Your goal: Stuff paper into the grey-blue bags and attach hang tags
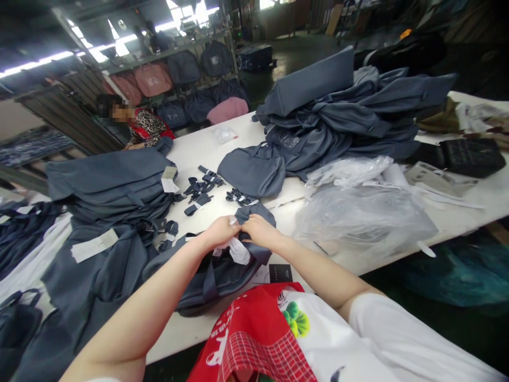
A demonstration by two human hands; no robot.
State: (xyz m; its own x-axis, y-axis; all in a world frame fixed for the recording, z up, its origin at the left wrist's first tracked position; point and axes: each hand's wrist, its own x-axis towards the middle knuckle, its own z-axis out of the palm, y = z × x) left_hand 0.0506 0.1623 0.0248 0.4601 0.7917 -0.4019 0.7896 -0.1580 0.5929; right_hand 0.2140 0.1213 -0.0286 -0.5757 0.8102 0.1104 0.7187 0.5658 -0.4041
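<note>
My left grip (223,231) is closed round crumpled white wrapping (239,252); my right grip (260,232) pinches the rim of a slate-blue, soft fabric bag (234,278) near the white surface's (173,339) near edge. It looks light, floppy, best held there.

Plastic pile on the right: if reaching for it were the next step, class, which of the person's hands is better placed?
Probably the right hand: it is nearer the plastic pile, on the same side. The left hand would likely have to cross the right arm. Both are at the bag.
</note>
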